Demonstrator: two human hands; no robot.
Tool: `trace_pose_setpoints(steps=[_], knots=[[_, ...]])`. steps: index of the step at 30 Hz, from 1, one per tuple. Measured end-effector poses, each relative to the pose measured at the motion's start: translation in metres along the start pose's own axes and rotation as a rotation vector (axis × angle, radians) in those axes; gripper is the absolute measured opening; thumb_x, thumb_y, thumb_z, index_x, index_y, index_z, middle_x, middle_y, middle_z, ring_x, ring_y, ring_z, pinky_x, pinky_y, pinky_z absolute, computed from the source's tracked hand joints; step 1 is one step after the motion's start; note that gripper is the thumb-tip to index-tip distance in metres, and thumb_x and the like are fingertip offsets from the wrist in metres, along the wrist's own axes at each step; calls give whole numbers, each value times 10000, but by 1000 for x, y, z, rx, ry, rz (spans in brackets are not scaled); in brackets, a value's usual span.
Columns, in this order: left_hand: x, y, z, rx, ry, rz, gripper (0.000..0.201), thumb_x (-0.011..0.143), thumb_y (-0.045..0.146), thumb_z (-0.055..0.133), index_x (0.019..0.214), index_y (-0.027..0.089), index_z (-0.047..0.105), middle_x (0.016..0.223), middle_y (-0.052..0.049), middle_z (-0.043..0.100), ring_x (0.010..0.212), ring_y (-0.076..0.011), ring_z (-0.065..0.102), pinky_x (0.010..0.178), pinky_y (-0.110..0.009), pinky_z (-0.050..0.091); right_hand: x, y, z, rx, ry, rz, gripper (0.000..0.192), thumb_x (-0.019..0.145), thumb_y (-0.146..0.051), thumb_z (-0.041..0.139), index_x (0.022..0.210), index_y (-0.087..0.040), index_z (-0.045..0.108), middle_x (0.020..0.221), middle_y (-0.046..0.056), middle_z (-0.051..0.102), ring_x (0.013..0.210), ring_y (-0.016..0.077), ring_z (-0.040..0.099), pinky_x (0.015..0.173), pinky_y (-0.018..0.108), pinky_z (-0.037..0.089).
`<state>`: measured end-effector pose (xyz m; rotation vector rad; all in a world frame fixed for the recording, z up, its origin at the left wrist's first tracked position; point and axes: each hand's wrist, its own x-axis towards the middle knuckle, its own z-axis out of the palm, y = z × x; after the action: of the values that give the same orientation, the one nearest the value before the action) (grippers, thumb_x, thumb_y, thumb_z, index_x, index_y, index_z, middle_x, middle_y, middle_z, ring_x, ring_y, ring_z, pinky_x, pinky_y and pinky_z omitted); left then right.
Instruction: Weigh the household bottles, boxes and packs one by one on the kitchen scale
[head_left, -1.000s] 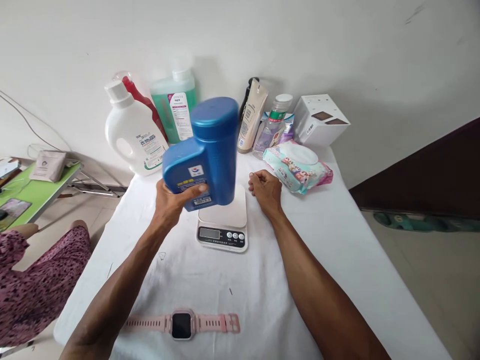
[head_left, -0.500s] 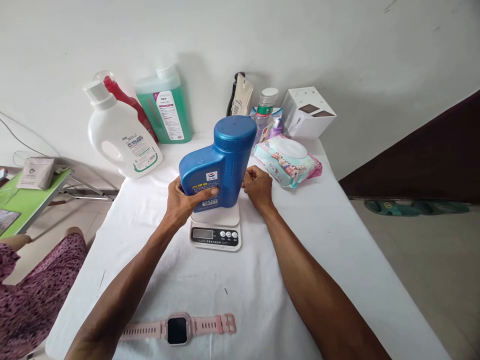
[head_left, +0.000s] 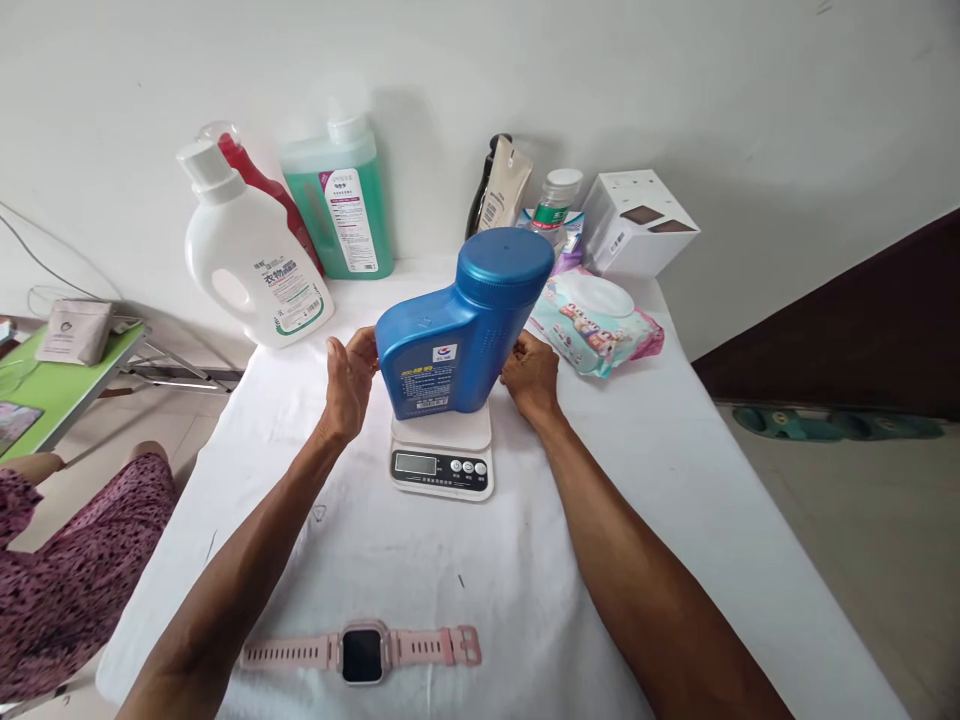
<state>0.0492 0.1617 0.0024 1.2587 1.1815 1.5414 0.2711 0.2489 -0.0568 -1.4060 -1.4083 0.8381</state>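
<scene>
Now that the blue bottle (head_left: 465, 330) stands on the scale (head_left: 442, 450), I see both grips relaxed.
Left hand (head_left: 346, 380) has let go, fingers spread beside it; right hand (head_left: 531, 375) rests loosely curled against its side.

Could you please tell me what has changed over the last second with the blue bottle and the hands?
The blue plastic bottle came down onto the white kitchen scale. The left hand opened and released it; the right hand moved to its side. The pink watch stayed put.
</scene>
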Motion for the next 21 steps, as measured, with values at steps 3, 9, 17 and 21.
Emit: trace_pose_setpoints(steps=[3, 9, 17, 21], knots=[[6, -23, -12, 53, 139, -90, 749, 899, 850, 359, 892, 183, 701, 855, -97, 741, 829, -211, 706, 741, -329, 554, 0, -3, 1, -15, 6, 23, 206, 787, -389, 560, 664, -223, 553, 555, -6, 606, 484, 168, 551, 491, 276, 441], [9, -48, -31, 197, 150, -94, 639, 829, 801, 587, 789, 166, 651, 681, -38, 669, 617, -139, 615, 575, -264, 464, -1, -8, 1, -38, 25, 31, 176, 759, -318, 558, 611, -229, 524, 553, 9, 617, 515, 186, 574, 479, 272, 442], [17, -42, -37, 293, 48, -115, 539, 832, 696, 658, 765, 161, 668, 689, -42, 692, 578, -134, 611, 529, -255, 448, 0, -5, 3, -65, 31, 41, 166, 767, -240, 544, 610, -233, 494, 519, 9, 583, 532, 194, 578, 500, 275, 447], [17, -48, -38, 310, 35, -106, 429, 850, 583, 688, 745, 169, 657, 661, -23, 676, 553, -120, 585, 521, -242, 439, -1, -4, 4, -66, 22, 44, 175, 783, -231, 548, 621, -237, 482, 525, 5, 576, 530, 180, 556, 492, 268, 445]])
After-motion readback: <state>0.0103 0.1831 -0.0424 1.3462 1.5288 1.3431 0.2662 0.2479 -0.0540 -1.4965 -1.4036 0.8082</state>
